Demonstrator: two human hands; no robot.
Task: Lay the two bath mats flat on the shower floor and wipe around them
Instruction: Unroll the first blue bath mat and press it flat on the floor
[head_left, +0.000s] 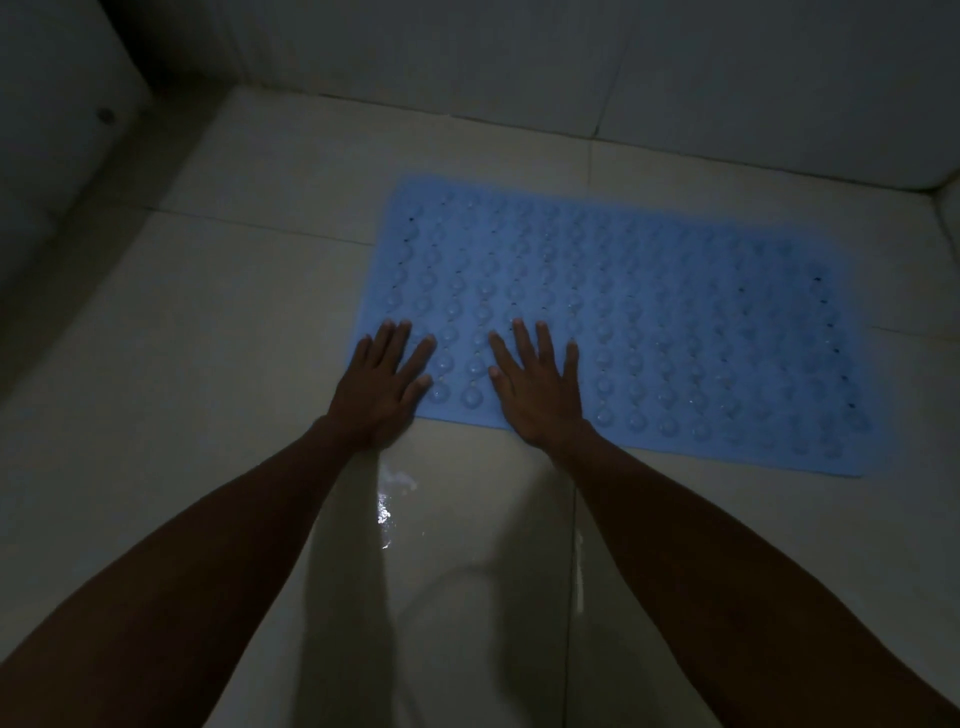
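Observation:
A light blue bath mat (675, 322) with rows of round bumps and small holes lies flat on the pale tiled shower floor (208, 338). My left hand (384, 384) rests palm down on the mat's near left corner, fingers spread, its heel on the tile. My right hand (535, 379) presses flat on the mat's near edge just to the right, fingers also spread. Neither hand holds anything. Only one mat is in view.
The tiled wall (623, 67) meets the floor just beyond the mat. A white fixture or ledge (57, 104) stands at the far left. A wet, shiny patch (387, 509) lies on the floor between my forearms. The scene is dim.

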